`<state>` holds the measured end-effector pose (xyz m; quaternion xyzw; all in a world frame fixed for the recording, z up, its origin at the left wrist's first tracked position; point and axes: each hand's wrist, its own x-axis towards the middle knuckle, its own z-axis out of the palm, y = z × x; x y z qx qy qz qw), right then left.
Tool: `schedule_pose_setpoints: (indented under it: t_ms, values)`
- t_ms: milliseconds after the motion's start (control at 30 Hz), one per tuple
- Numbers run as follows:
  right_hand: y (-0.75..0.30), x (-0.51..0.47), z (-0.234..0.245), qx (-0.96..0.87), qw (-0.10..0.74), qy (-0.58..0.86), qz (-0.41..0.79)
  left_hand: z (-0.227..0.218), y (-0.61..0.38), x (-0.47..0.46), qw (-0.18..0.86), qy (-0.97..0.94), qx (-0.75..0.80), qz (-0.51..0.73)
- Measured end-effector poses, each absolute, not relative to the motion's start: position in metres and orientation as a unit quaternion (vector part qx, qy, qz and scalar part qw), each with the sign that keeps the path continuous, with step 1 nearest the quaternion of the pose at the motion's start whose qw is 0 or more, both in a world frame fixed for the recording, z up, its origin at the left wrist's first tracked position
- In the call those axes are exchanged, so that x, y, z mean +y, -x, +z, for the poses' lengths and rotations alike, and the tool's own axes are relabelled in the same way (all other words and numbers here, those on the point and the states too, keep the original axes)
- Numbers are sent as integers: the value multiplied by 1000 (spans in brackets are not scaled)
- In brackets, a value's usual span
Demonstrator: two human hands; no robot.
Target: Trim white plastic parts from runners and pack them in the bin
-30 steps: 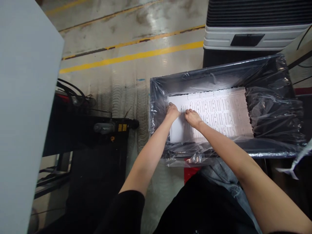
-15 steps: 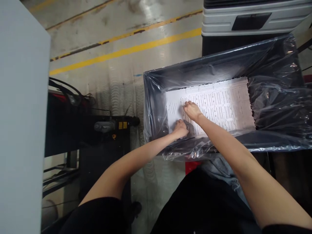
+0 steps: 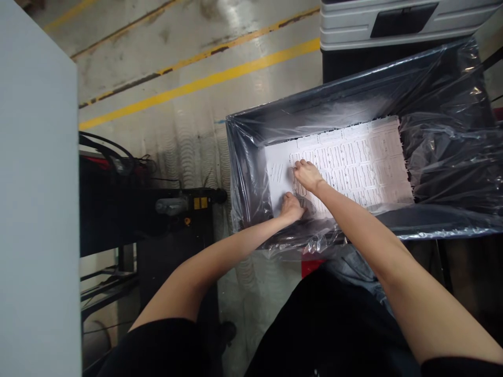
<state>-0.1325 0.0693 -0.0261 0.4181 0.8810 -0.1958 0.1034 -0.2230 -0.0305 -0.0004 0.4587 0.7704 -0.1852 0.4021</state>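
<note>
Item: dark rectangular bin lined with clear plastic film [image 3: 248, 173], directly in front of me.
Contents: flat white layer of slotted plastic parts [image 3: 353, 159] on the bin's bottom, with a plain white sheet [image 3: 277, 175] showing at its left end.
My left hand [image 3: 291, 206]: fingers curled, resting on the sheet's near edge. I cannot tell whether it grips.
My right hand [image 3: 307, 175]: just beyond the left, fingertips bent down onto the slotted layer's left edge. I cannot tell whether it pinches anything.
Surroundings: grey floor with yellow lines [image 3: 196, 84].
</note>
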Motion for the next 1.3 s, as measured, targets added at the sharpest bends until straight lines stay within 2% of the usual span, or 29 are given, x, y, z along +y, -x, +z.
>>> schedule_pose_setpoints:
  t_ms: [567, 667, 867, 967, 1133, 1300]
  values:
    - [130, 68, -13, 879, 111, -424, -187, 4, 223, -29, 423, -496, 731, -199]
    - [128, 68, -10, 874, 108, -432, -197, 6, 228, -18, 391, -502, 745, -200]
    - [124, 78, 13, 845, 106, -475, -221, 2, 246, 38, 243, -490, 823, -150]
    - [107, 79, 40, 828, 102, -499, -235, -5, 251, 55, 235, -466, 840, -147]
    - [40, 39, 88, 816, 29, -522, -246, -11, 257, 69, 237, -459, 848, -119]
    - [-25, -32, 96, 757, -202, -574, -239, -10, 263, 100, 227, -478, 845, -74]
